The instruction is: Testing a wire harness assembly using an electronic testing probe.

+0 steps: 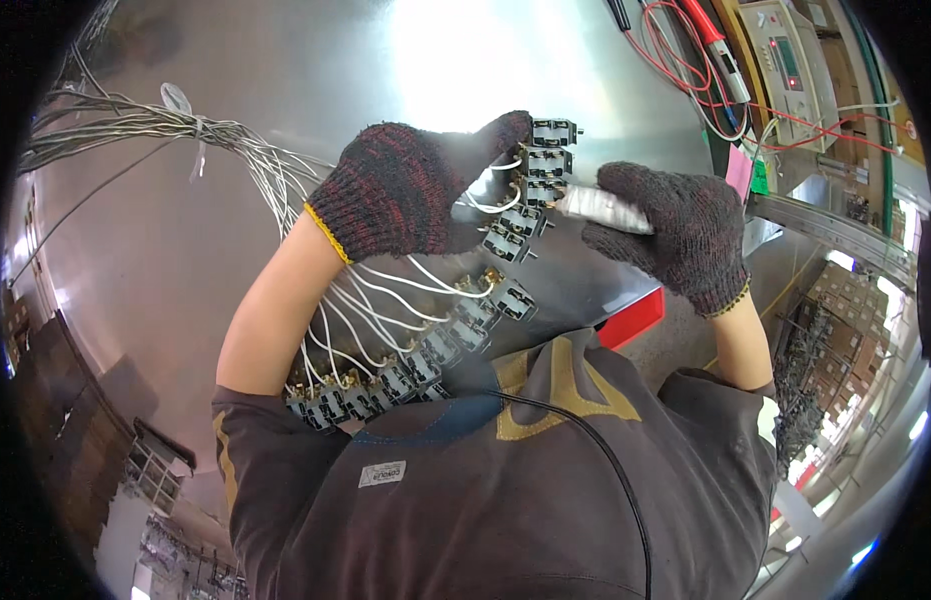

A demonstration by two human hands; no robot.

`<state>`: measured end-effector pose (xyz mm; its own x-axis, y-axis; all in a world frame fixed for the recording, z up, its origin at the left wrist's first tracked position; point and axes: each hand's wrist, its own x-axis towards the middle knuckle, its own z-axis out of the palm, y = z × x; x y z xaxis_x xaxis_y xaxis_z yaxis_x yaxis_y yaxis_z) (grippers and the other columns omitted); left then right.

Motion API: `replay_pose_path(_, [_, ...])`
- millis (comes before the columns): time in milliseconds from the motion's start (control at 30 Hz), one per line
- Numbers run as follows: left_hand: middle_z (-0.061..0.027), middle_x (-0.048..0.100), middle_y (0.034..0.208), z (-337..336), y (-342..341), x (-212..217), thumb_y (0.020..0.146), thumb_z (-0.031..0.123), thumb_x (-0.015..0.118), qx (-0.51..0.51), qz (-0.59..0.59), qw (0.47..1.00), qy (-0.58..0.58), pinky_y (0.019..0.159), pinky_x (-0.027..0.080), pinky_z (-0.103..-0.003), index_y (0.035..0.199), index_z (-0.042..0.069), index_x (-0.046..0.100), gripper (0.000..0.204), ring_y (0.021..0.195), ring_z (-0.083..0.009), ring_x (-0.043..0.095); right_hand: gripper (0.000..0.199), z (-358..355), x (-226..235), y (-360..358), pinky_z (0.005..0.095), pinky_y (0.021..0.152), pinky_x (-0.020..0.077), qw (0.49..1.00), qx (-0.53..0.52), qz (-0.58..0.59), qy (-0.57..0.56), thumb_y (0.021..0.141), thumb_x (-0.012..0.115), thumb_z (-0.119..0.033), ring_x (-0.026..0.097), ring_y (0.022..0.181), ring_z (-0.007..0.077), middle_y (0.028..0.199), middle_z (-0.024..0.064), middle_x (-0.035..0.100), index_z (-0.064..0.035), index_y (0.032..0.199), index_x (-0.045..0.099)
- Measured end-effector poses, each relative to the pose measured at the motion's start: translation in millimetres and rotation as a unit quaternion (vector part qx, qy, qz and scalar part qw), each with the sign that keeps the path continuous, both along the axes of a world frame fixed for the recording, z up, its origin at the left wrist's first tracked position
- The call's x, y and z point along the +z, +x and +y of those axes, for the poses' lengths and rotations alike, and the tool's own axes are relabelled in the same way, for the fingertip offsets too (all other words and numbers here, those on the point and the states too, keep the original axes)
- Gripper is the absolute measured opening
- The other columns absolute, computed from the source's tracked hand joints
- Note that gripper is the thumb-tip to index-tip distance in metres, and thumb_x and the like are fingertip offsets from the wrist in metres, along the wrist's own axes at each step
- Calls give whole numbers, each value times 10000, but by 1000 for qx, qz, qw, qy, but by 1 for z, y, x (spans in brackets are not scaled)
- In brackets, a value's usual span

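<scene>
My left hand (400,190), in a dark red-flecked knit glove with a yellow cuff edge, is closed at the left side of a short row of black-and-grey connector blocks (548,162). White wires run into the blocks beneath its fingers. In my right hand (690,235), gloved the same way, is a tool with a white-wrapped handle (607,208). The tool's left end meets the middle block of the row; its tip is too small to make out. Below, more wired connector blocks (440,345) form a curved line along the table edge by my body.
A tied bundle of grey-white wires (200,128) crosses the metal table (185,250) at left. Top right holds a red-and-white probe (723,60), coiled red leads (675,60) and a beige instrument (790,75). A red bin (633,318) sits by the near edge.
</scene>
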<state>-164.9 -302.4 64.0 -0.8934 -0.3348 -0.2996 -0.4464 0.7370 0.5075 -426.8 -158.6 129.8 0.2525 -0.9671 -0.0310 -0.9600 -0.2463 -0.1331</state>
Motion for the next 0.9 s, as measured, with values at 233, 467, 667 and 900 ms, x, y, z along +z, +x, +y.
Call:
replay_pose_path(233, [-179,782,1149,1,2,-5,767,590,833,0,30,999,-27,728,595,-470,1707,174,311,1152,806,-368,770,512,-5,-3,-8,405,684,592,997,59,49,19,898,796,-529,773,783,243,896,52,777,-231,1309,736])
replay_pose_path(467, [-191,780,1160,1,2,-4,782,609,823,3,25,1000,-18,749,603,-475,1702,174,318,1136,822,-376,770,538,-11,-5,-9,398,659,559,994,98,29,-31,785,913,-502,741,708,258,795,77,749,-154,1175,782])
replay_pose_path(667, [-196,777,1162,1,1,-2,763,573,844,4,11,999,-33,761,608,-479,1699,172,321,1144,824,-377,770,520,-11,-5,-11,406,645,548,994,97,40,-14,787,912,-492,730,698,264,779,76,737,-158,1165,785])
replay_pose_path(900, [-197,773,1134,-2,4,-7,737,539,869,33,40,998,-48,778,609,-484,1686,172,349,1143,886,-383,768,518,-9,4,9,399,653,581,999,11,-22,-34,800,914,-483,757,710,276,815,83,764,-154,1167,757])
